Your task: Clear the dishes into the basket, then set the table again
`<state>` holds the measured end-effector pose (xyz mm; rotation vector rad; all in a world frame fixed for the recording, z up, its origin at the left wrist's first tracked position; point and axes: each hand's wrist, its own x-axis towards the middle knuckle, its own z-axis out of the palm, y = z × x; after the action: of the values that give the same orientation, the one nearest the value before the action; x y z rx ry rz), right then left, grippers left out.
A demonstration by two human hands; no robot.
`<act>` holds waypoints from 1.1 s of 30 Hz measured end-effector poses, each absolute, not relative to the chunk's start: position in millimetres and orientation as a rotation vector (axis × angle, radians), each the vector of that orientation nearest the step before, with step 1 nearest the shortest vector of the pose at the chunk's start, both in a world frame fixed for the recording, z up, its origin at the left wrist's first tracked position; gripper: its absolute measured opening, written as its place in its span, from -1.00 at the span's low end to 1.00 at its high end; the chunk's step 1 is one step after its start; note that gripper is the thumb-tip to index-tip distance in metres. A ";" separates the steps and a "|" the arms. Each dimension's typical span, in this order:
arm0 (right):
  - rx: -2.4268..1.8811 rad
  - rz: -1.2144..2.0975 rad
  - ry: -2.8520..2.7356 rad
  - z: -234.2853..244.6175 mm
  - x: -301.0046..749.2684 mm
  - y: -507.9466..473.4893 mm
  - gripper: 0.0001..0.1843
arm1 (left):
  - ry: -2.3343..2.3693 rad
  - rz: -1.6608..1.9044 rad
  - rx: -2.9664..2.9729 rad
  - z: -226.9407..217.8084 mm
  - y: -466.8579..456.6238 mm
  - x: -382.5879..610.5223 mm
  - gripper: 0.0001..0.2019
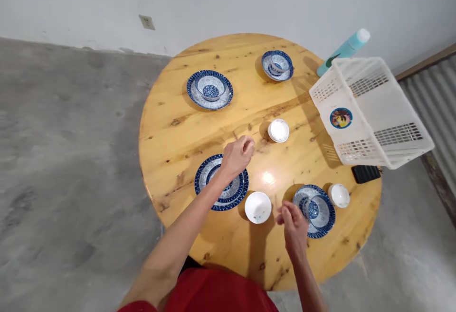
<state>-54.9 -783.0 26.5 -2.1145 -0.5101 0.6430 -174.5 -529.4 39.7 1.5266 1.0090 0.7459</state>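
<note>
My left hand [237, 155] is closed in a loose fist over the far edge of a blue-and-white plate [210, 193] on the round wooden table [178, 127]. A thin pale stick tip pokes out beyond its knuckles. My right hand [294, 224] hovers with its fingers curled together, between a small white bowl [258, 206] and a second blue plate carrying a blue bowl [320, 212]. What its fingers pinch, if anything, I cannot make out.
Two more blue plates with bowls [210, 89] [277, 65] sit at the far side. Small white cups [278, 130] [339, 194] stand mid-table and at the right. A white plastic basket [370, 112], a teal bottle [345, 48] and a black object [365, 173] occupy the right edge.
</note>
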 end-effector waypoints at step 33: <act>-1.790 0.732 -0.298 -7.2 -321.3 -1017.3 -0.66 | 1.248 0.444 1.774 38.5 -835.4 -525.5 -0.73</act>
<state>-321.3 -1017.3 -7.2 -1.7895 -0.2977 0.7323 -525.5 -835.4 38.5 1.7737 1.2479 0.4441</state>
